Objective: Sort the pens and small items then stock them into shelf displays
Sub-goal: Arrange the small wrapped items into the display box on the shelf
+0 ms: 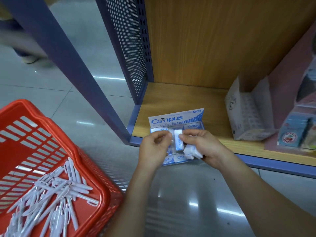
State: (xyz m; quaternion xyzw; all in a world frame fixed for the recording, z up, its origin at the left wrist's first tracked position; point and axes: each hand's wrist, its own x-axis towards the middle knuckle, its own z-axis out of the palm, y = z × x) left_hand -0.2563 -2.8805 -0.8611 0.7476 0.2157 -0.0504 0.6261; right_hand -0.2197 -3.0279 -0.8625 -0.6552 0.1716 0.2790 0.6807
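A blue and white Campus display box (176,119) of erasers stands open at the front left corner of the wooden shelf (179,100). Both hands hover just above it. My right hand (203,146) pinches one blue and white eraser (178,141) upright and cradles several more erasers (191,152) in its palm. My left hand (153,147) touches that same upright eraser with its fingertips. At lower left, a red plastic basket (56,134) holds several white pens (56,195).
A purple perforated metal panel (130,48) walls the shelf's left side. A pale open carton (248,110) and small blue packets (292,132) sit further right on the shelf. Glossy tiled floor lies below. A person's shoe (32,59) shows at upper left.
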